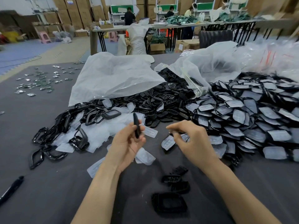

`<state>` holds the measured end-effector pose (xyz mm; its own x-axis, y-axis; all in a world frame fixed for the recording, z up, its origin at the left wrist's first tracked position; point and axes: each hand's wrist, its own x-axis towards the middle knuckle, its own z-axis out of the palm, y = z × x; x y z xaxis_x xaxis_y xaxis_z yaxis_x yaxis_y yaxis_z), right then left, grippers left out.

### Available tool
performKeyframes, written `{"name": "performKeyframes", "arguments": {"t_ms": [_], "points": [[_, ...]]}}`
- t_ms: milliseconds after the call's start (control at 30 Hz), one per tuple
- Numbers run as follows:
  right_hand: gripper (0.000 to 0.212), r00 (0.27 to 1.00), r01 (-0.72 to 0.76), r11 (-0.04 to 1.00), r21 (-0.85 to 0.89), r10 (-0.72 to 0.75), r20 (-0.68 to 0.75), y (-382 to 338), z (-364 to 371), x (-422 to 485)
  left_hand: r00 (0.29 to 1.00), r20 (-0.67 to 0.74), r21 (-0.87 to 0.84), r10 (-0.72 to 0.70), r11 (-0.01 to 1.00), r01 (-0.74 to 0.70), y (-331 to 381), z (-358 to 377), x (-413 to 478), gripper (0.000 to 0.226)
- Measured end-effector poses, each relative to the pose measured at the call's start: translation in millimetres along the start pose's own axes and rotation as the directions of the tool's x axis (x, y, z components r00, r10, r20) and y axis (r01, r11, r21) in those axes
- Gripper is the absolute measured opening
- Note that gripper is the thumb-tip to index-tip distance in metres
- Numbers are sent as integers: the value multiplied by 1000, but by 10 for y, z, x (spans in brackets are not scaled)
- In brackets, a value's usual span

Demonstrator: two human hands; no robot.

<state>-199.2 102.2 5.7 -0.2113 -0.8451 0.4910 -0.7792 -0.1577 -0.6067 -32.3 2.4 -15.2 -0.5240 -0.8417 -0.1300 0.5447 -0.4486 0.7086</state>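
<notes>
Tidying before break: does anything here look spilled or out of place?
Black parts spill from the open plastic bag across the table; a black pen lies alone near the left edge. No damage shows.

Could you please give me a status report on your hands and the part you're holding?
Left hand grips a black shell piece, edge-on. Right hand pinches a small dark part, too blurred to name. Heaped pads and frames close ahead.
</notes>
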Motion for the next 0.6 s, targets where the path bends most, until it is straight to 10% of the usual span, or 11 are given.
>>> {"name": "performKeyframes", "arguments": {"t_ms": [233,433,533,600], "points": [[36,878,-122,912,-390,283,387,-158,466,529,999,-33,-101,37,994,-40,80,-102,16,22],[15,919,43,811,-583,198,342,-222,729,596,996,-75,-20,45,999,-47,31,-42,32,16],[9,967,-107,924,-368,182,177,-188,585,522,993,-83,25,89,996,-87,-2,-19,28,22],[11,940,-342,929,145,339,43,-181,431,403,990,-76,58,118,992,-114,-38,9,18,23]]}}
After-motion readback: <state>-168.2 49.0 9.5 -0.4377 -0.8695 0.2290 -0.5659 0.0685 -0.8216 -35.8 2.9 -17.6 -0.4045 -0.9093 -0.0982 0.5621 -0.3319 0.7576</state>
